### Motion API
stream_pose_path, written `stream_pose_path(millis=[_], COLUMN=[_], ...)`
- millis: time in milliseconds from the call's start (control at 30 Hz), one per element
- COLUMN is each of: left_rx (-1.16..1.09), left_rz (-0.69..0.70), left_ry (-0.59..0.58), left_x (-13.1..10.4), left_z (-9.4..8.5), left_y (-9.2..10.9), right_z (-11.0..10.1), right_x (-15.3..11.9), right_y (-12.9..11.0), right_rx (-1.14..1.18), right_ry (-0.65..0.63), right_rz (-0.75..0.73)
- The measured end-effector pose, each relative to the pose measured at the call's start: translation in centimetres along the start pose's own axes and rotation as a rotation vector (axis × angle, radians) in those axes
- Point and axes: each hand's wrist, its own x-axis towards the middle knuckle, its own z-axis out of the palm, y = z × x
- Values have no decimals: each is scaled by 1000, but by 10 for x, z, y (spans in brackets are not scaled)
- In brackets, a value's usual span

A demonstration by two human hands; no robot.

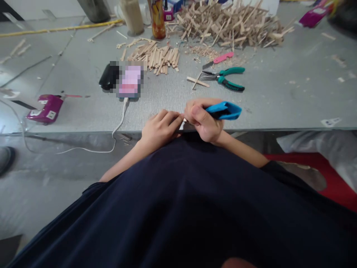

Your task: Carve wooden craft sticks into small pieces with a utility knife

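Close together at the table's front edge, both my hands work just in front of my dark shirt. My right hand (205,121) is closed around a blue-handled tool (225,110), whose handle end points right; the fist hides most of its working end. Fingers pressed together, my left hand (163,126) meets the right at a small pale wood piece (185,119), mostly covered by the fingertips. Beyond the hands lie green-handled pliers (223,78), a pink-handled knife (220,59) and two crossed wooden sticks (198,82).
A pile of short wooden sticks (160,57) lies behind a blurred phone (130,82) on a white cable (122,115). A larger heap of wood pieces (228,24) is at the back. Purple tape dispensers (47,108), a bottle (158,20) and a jar (131,16) stand around.
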Motion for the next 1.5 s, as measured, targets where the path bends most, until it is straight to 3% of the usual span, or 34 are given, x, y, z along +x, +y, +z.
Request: stream_pose_path(millis=[100, 200, 300, 433, 633, 733, 933, 1100, 1500], left_rx=[-5, -6, -16, -45, -85, -74, -68, -73, -81], left_rz=[-4, 5, 9, 9, -18, -20, 0, 8, -16], left_ry=[12, 28, 36, 4, -65, -54, 27, 57, 32], left_x=[-1, -2, -1, 2, 2, 2, 1, -1, -3], left_z=[-1, 0, 0, -3, -3, -2, -2, 0, 1], left_y=[1, 1, 1, -1, -2, -1, 1, 1, 1], right_z=[0, 0, 4, 14, 18, 15, 13, 13, 13], right_x=[-3, -2, 0, 3, 2, 2, 0, 0, 0], right_y=[-1, -5, -10, -13, -11, -9, -8, -7, -7], right_rx=[174, 287, 314, 364, 343, 330, 338, 385, 373], right_ry=[43, 14, 52, 85, 178, 242, 158, 104, 121], right_rz=[-183, -221, -225, -427, -532, -492, -317, -424, -407])
